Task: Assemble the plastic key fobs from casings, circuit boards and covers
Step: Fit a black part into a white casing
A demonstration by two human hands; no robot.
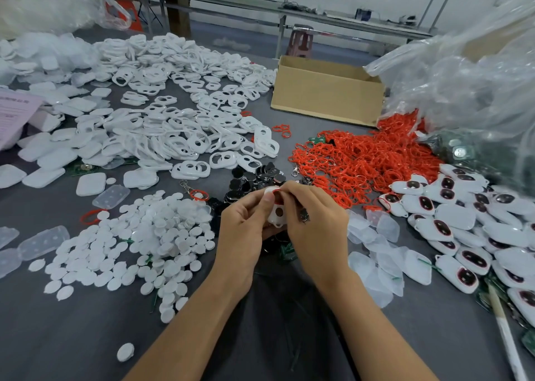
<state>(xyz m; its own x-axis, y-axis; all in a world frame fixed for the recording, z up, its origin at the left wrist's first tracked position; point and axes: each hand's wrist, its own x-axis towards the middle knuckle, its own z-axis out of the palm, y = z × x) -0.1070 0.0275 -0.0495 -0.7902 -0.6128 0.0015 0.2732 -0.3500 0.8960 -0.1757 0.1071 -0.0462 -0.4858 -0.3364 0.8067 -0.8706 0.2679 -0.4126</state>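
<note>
Left hand (pixel 246 224) and right hand (pixel 317 221) fit a red ring (pixel 276 192) to one white casing (pixel 278 214), held just above the table (pixel 86 337).

Head view: left fingers curl round the casing, thumb on top; the right pinches the ring at its top edge. If that pinch slips, the ring could spring out. Counted: one casing held, one box (pixel 327 91); casing heap (pixel 173 125), discs (pixel 150 241), ring heap (pixel 362 163) and fobs (pixel 463 224) are past counting.
</note>
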